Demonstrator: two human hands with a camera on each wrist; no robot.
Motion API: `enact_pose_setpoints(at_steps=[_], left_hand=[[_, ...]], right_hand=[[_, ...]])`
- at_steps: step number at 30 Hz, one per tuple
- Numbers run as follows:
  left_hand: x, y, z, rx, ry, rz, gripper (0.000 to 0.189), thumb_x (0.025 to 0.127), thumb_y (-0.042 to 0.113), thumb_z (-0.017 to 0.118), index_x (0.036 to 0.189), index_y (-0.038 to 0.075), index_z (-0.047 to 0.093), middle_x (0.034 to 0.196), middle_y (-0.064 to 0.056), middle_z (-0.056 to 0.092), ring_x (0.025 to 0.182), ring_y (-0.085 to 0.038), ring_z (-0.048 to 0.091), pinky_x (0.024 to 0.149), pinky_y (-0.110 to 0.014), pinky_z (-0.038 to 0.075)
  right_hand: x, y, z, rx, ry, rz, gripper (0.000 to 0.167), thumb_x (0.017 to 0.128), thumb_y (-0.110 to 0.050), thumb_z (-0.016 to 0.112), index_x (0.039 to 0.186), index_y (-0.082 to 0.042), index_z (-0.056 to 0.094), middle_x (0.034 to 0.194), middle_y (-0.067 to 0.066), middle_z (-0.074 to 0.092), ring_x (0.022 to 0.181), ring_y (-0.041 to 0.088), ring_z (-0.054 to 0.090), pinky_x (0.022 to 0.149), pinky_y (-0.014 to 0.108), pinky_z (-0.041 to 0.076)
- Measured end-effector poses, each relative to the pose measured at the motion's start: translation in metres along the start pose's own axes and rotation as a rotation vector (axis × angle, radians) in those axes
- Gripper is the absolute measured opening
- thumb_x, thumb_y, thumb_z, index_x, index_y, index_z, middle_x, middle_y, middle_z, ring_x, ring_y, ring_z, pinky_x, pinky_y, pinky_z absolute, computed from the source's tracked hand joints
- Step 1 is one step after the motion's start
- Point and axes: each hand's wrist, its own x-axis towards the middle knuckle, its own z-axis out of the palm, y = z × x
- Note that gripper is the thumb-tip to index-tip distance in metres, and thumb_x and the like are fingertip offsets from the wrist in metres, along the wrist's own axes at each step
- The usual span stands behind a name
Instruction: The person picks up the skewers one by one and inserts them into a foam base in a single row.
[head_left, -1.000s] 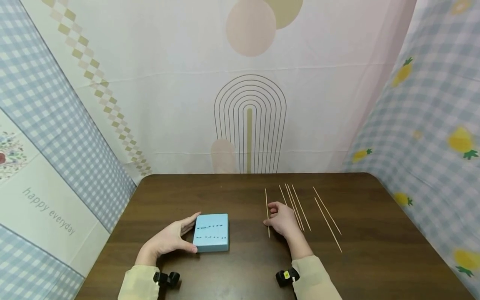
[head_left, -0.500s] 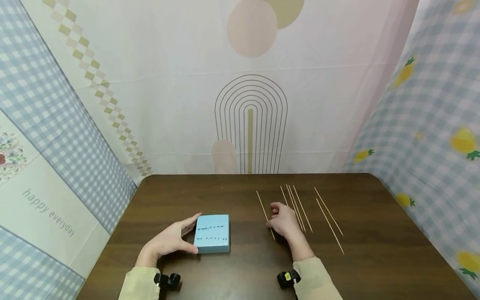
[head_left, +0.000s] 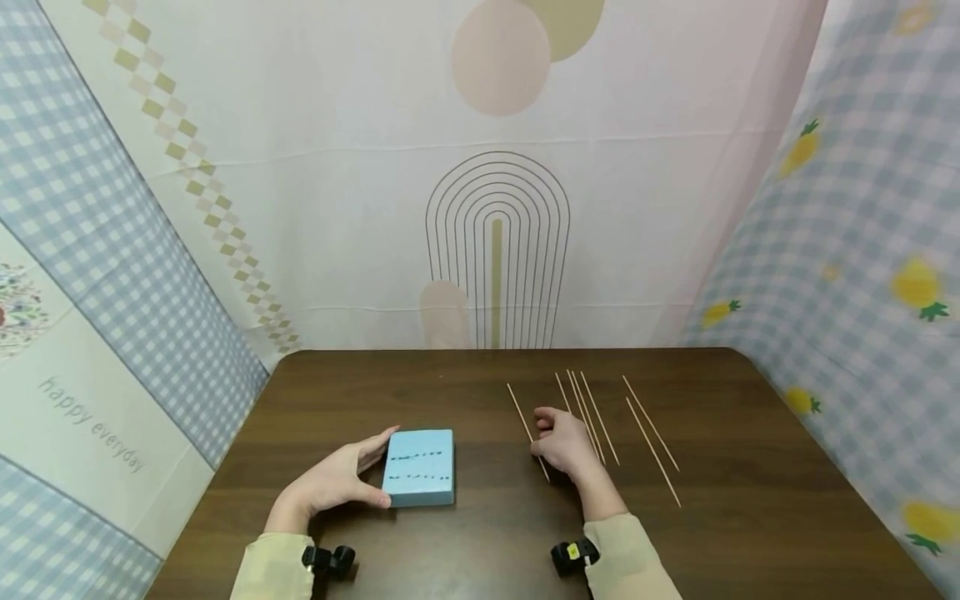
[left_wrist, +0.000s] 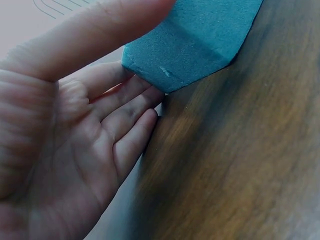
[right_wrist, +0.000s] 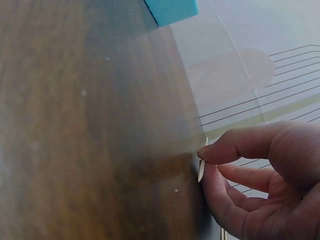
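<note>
Right grip (head_left: 564, 442) pinches one thin stick (head_left: 519, 408) between thumb and finger, toward the stick's near end; whether it is off the counter (head_left: 480, 550), cannot tell. Main change: a second ago that stick ran almost straight away from the person; now its far end has swung left, so it slants much like the four sticks (head_left: 599, 417) just right of the grip. Nearly all the turn came in the first half-second; little since. Reading: the stick is being adjusted within the pinch, its angle apparently mattering more than its place so far. Two more sticks (head_left: 652, 450) lie farther right of the grip, unchanged. Left grip (head_left: 330, 479), also unmoved, holds the left side of the blue block (head_left: 417, 467), thumb at near corner, fingers at far one; block well left of the pinched stick, apart from it
</note>
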Motion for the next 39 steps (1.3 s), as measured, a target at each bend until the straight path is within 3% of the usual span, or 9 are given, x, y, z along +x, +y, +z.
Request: enact_pose_setpoints(at_steps=[12, 17, 25, 29, 39], left_hand=[[0.002, 0.000, -0.001, 0.049, 0.008, 0.006, 0.115, 0.086, 0.024, 0.093, 0.171, 0.003, 0.019, 0.175, -0.021, 0.020, 0.158, -0.043, 0.025, 0.110, -0.010, 0.031], [0.004, 0.004, -0.002, 0.061, -0.003, 0.016, 0.114, 0.087, 0.024, 0.093, 0.170, 0.001, 0.018, 0.174, -0.023, 0.019, 0.157, -0.046, 0.025, 0.110, -0.011, 0.031], [0.003, 0.002, -0.002, 0.048, 0.002, 0.006, 0.114, 0.087, 0.024, 0.093, 0.171, 0.004, 0.018, 0.175, -0.020, 0.019, 0.158, -0.044, 0.025, 0.110, -0.010, 0.031], [0.001, 0.001, -0.001, 0.032, -0.011, 0.000, 0.113, 0.088, 0.023, 0.092, 0.171, 0.003, 0.017, 0.175, -0.021, 0.017, 0.158, -0.044, 0.024, 0.110, -0.010, 0.032], [-0.003, 0.003, -0.002, 0.043, -0.006, 0.002, 0.112, 0.088, 0.022, 0.091, 0.170, 0.001, 0.017, 0.175, -0.022, 0.017, 0.158, -0.045, 0.024, 0.110, -0.010, 0.032]], right_hand=[[0.003, 0.007, -0.008, 0.100, -0.128, 0.009, 0.064, 0.087, 0.012, 0.065, 0.150, 0.006, 0.057, 0.125, 0.016, 0.070, 0.113, 0.030, 0.065, 0.087, 0.038, 0.056], [0.002, 0.008, -0.013, 0.124, -0.144, 0.002, 0.062, 0.088, 0.011, 0.065, 0.149, 0.006, 0.058, 0.117, 0.014, 0.072, 0.104, 0.026, 0.065, 0.078, 0.034, 0.053], [0.002, 0.007, -0.014, 0.238, -0.223, 0.043, 0.053, 0.098, 0.007, 0.065, 0.150, 0.011, 0.054, 0.111, 0.018, 0.071, 0.085, 0.019, 0.067, 0.070, 0.030, 0.058], [0.002, 0.007, -0.013, 0.267, -0.232, 0.064, 0.052, 0.100, 0.004, 0.066, 0.150, 0.009, 0.054, 0.112, 0.017, 0.072, 0.084, 0.018, 0.068, 0.067, 0.029, 0.059], [-0.006, -0.020, 0.007, 0.429, -0.267, -0.022, 0.037, 0.104, -0.006, 0.066, 0.138, 0.008, 0.060, 0.113, 0.025, 0.070, 0.094, 0.030, 0.072, 0.074, 0.035, 0.063]])
